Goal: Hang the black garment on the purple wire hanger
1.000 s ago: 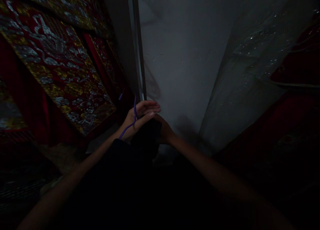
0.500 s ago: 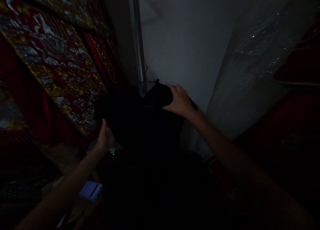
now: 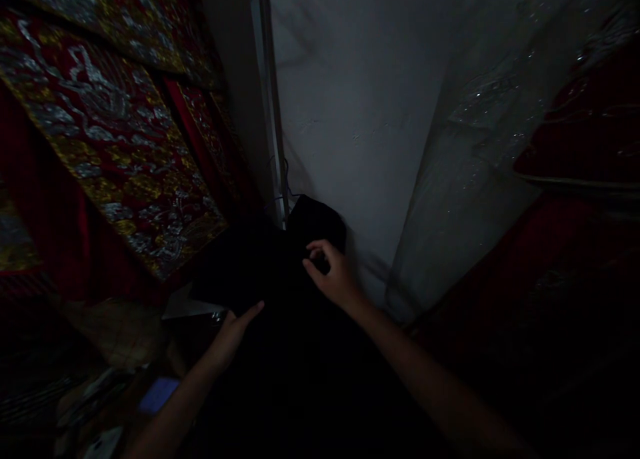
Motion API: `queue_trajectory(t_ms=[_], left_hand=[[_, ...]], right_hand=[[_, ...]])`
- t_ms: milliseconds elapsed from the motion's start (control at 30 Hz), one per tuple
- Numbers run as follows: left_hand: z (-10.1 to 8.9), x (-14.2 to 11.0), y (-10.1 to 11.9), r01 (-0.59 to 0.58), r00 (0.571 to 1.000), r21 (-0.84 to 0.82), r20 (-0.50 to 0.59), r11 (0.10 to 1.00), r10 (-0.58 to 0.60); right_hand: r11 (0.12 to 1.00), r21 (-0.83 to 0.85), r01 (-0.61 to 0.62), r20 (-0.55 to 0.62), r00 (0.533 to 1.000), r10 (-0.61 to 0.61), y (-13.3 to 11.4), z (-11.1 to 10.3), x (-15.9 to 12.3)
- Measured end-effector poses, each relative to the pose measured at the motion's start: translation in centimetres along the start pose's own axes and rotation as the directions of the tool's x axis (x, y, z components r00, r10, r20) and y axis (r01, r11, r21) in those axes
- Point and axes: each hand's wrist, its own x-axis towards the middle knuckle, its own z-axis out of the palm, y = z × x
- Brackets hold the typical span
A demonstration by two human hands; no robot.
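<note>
A black cloth item, likely a garment, hangs against the pale wall; its folds are lost in the dark. Thin purple wire shows above it, beside a metal pole. My left hand is at the cloth's left side, with the thumb lying over it and the fingers mostly hidden. In front of the cloth's upper right part is my right hand. Its fingers are curved, with a gap between thumb and forefinger and nothing visible in it.
Red hangings with gold and silver embroidery fill the left side. The upright metal pole stands against the wall. Clear plastic sheeting and dark red fabric are at the right. A faintly lit purplish rectangle lies at lower left.
My right hand has come off the cloth's upper right edge and moved down and left. My left hand has moved down and right along the cloth. The cloth's top sits lower in view.
</note>
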Motion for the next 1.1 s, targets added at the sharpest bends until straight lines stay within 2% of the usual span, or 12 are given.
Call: queue_trajectory(t_ms=[100,167,300,400,467,533,600,633,733,800,900,1100], left_hand=[[0.3,-0.9,0.1,0.089,0.995,-0.026,-0.052,0.996,-0.090],[0.3,-1.4,0.6,0.077,0.995,-0.059,-0.051,0.995,-0.080],[-0.1,-1.9,1.1,0.082,0.996,-0.091,-0.019,0.993,-0.084],[-0.5,-1.7,0.1,-0.090,0.991,-0.019,-0.103,0.996,0.088],[-0.7,-1.4,-1.3,-0.298,0.912,0.156,-0.245,0.942,0.330],[-0.6,-1.2,-3.0,-0.462,0.717,0.398,-0.360,0.793,0.598],[0.0,-1.2,-4.7,-0.527,0.551,0.563,-0.345,0.637,0.760],[0.6,-1.3,-5.5,-0.549,0.544,0.588,-0.290,0.595,0.788],[2.9,-1.8,-7.6,-0.618,0.698,0.486,-0.021,0.618,0.715],[4.5,-2.2,-8.6,-0.627,0.762,0.375,0.115,0.683,0.637],[6.0,-2.7,-9.5,-0.605,0.795,0.282,0.177,0.744,0.580],[6.6,-2.9,-10.8,-0.453,0.890,0.288,0.200,0.844,0.410]], right_hand=[[0.971,-0.026,-0.236,0.210,0.949,0.236,0.7,4.7,-2.7],[0.949,-0.063,-0.308,0.300,0.901,0.312,1.5,6.8,-4.2],[0.934,-0.028,-0.357,0.318,0.882,0.347,2.7,8.0,-6.6],[0.926,0.006,-0.376,0.325,0.877,0.354,2.8,7.8,-8.5],[0.902,0.073,-0.426,0.291,0.874,0.389,2.5,7.6,-10.1],[0.849,0.196,-0.491,0.220,0.865,0.450,1.8,7.4,-11.5],[0.793,0.318,-0.520,0.210,0.854,0.476,1.0,6.9,-12.3],[0.775,0.355,-0.522,0.239,0.852,0.465,0.5,6.6,-12.4],[0.745,0.403,-0.532,0.342,0.842,0.417,-0.9,5.4,-12.1],[0.733,0.408,-0.544,0.347,0.835,0.427,-1.6,4.9,-11.8],[0.722,0.423,-0.547,0.324,0.836,0.444,-1.8,4.6,-11.9],[0.671,0.475,-0.570,0.282,0.820,0.497,-1.6,5.1,-12.6]])
